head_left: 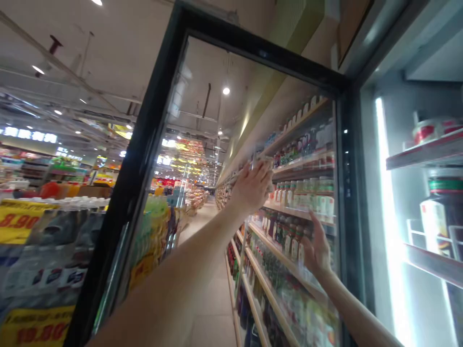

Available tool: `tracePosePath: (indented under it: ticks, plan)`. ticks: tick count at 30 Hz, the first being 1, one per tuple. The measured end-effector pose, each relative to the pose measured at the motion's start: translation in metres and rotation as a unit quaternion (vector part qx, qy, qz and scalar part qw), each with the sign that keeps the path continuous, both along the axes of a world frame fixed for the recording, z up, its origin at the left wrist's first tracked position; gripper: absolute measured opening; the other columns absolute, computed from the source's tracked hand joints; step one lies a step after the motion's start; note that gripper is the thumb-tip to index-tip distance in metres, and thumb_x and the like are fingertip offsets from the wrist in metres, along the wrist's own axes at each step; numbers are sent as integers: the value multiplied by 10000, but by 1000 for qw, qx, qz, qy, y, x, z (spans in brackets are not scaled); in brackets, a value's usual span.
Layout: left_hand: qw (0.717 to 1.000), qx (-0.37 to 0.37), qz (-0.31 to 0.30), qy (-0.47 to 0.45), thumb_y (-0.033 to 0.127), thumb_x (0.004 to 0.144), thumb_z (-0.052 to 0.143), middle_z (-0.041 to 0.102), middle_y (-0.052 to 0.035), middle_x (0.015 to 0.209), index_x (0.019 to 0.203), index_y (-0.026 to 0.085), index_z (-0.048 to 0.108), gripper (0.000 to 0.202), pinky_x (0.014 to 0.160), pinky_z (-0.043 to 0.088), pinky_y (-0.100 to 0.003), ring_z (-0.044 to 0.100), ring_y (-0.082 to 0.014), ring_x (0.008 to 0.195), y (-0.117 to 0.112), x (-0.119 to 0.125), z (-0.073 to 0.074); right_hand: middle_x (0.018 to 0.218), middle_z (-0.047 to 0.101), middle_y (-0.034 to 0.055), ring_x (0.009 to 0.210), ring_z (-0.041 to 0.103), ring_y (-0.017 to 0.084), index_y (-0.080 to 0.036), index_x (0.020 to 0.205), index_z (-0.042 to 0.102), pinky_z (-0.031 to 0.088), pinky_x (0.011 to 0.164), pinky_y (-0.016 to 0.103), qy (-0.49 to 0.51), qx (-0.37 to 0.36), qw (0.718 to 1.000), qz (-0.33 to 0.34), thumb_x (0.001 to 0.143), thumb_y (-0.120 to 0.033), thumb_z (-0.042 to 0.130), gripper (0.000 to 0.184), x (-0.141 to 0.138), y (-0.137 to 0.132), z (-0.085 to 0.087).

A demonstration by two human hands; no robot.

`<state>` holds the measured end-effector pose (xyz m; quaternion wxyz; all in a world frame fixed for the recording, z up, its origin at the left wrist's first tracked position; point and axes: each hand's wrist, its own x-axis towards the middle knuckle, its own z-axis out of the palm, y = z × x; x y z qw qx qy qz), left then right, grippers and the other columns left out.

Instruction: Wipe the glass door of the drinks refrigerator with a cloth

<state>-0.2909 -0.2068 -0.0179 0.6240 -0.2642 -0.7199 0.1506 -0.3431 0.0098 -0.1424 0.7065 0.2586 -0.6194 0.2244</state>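
An open glass door [206, 91] with a thick black frame stands in front of me. My left hand [251, 188] reaches up to the middle of the pane, its fingers closed over a pale crumpled cloth [267, 166] that lies against the glass. Lower down on the right, my right hand [318, 248] is held up close to the pane, fingers apart and holding nothing. Whether it touches the glass I cannot tell. Shelves of bottles [292, 190] show through the pane or as reflections in it.
On the right is a lit refrigerated cabinet [383, 202] with jars and a dark bottle [437, 217] on its racks. Stacked packs of bottles [54, 270] with yellow price signs [21, 219] stand at the left. An aisle floor [210, 294] shows through the glass.
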Motion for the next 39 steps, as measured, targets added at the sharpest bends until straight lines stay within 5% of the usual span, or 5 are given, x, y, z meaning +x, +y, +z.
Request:
tracePosePath:
  ticks: [6,14,20,32,39]
  plan:
    - [962,-263,-70,13,324,909,331,349,-16,1455,1267,216,480,402,1092,242,-389,285,-202,1350,-19,0,-69,1414,380,141,1301,369,293,-171,1416,264,372,1018,522,-4,3,1000,-11,878,-419,382,605,-4,3,-2]
    - [990,128,23,63,304,887,380,310,-103,1467,1343,144,386,483,1097,215,-480,257,-257,1363,-90,22,-5,1414,373,152,1320,339,295,-172,1414,271,335,1044,537,19,20,1000,-15,875,-367,402,588,-6,2,-1]
    - [964,-262,-41,10,366,904,341,328,-2,1466,1310,227,430,439,1106,222,-382,263,-189,1360,-89,21,-70,1410,374,146,1322,328,302,-202,1410,275,336,1032,559,55,55,996,-43,863,-320,430,581,-8,0,1]
    - [967,-249,-44,19,371,869,406,330,-18,1465,1280,225,463,440,1127,156,-397,252,-197,1364,-130,29,-89,1400,387,149,1302,363,307,-206,1346,374,367,1016,526,74,56,989,-117,837,-249,471,520,-5,-6,3]
    - [994,85,39,61,280,846,422,374,-81,1436,1296,180,457,463,1112,174,-434,249,-233,1368,-167,41,-97,1410,377,142,1304,360,312,-203,1337,384,363,1020,532,78,55,988,-119,831,-255,462,515,-4,-8,4]
